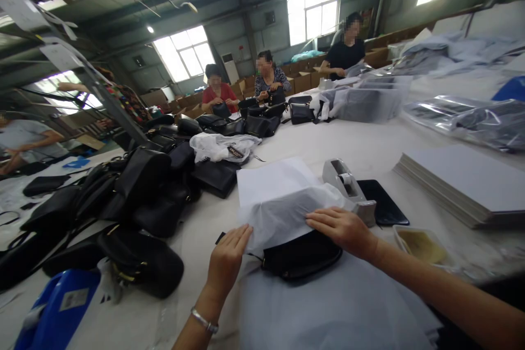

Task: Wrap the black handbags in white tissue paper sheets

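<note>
A black bag lies in front of me, its far part covered by thin white tissue paper. My left hand rests at the left edge of the paper, fingers stretched out and close together. On the right, my right hand lies flat on the paper over the bag, fingers extended. A white sheet shows just beyond the tissue. Under and nearer than the bag is a stack of pale tissue sheets.
Many black bags are heaped at left, near a blue tape dispenser. A grey tape dispenser, black tablet, small tray and board stack are right. Several people sit or stand beyond.
</note>
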